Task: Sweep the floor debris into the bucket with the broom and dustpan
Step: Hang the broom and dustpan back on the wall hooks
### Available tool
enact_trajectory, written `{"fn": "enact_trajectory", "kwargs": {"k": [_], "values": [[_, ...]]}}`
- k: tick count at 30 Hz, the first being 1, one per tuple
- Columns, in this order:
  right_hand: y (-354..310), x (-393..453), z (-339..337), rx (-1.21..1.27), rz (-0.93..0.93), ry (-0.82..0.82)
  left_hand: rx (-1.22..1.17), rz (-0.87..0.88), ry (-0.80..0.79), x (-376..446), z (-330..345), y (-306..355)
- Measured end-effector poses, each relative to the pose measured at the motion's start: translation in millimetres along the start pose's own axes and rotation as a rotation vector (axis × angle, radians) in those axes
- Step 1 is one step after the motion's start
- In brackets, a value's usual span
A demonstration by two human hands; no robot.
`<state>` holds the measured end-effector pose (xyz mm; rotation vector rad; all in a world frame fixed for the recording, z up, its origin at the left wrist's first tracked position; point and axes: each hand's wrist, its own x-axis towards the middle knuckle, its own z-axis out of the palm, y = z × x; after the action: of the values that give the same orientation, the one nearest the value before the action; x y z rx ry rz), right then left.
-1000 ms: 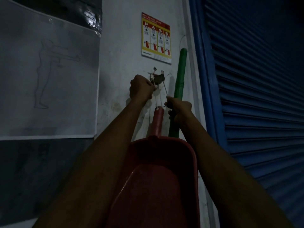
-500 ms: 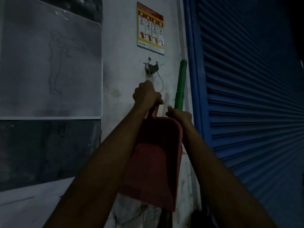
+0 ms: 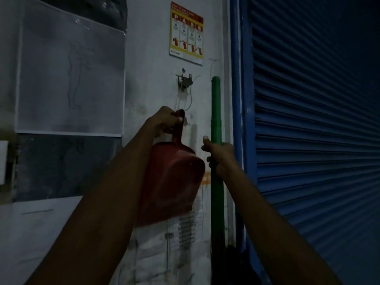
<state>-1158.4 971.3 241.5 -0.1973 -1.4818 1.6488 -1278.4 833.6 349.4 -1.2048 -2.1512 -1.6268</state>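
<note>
Now, left hand [image 3: 164, 122]: fingers are curled round the red dustpan [image 3: 172, 182] handle, pan hung downward for carrying.
Right hand [image 3: 219, 155]: green broom [image 3: 216, 108] handle is gripped upright against the far wall.
Bucket: not seen.

The broom [image 3: 216, 182] head is lost in darkness at the bottom edge; the dustpan's [image 3: 170, 182] lower lip blurs.

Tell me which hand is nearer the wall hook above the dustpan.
Left. The left hand grips the red dustpan handle just below the wall hook. The right hand grips the green broom handle lower down and further right.
</note>
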Motion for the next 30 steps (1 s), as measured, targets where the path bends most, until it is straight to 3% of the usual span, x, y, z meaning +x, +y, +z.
{"fn": "enact_trajectory", "kwargs": {"k": [5,10,12,15,17,19,23,30], "values": [[13.7,0.5,5.1,-0.118,-0.212,0.025,0.460,0.100,0.279,-7.0,15.4,-29.2],[20.1,5.8,8.6,-0.183,-0.464,0.015,0.870,0.402,0.626,-13.2,45.8,-51.5],[20.1,7.3,8.8,-0.191,-0.514,0.025,0.869,0.522,0.731,-10.9,49.9,-45.7],[22.7,5.7,6.1,-0.218,-0.543,0.060,0.315,0.486,0.618,-19.8,52.0,-21.7],[28.5,3.0,5.0,-0.190,-0.532,0.051,-0.133,0.398,0.439,-26.6,47.7,2.0],[37.3,-0.7,5.6,-0.166,-0.509,0.029,-0.376,0.375,0.261,-31.5,40.1,22.2],[50.9,-13.2,10.8,-0.170,-0.482,-0.046,-0.283,0.440,0.054,-40.4,35.5,42.8],[67.1,-16.0,7.7,-0.202,-0.430,-0.231,-0.228,0.446,0.103,-41.6,40.2,21.8]]}}
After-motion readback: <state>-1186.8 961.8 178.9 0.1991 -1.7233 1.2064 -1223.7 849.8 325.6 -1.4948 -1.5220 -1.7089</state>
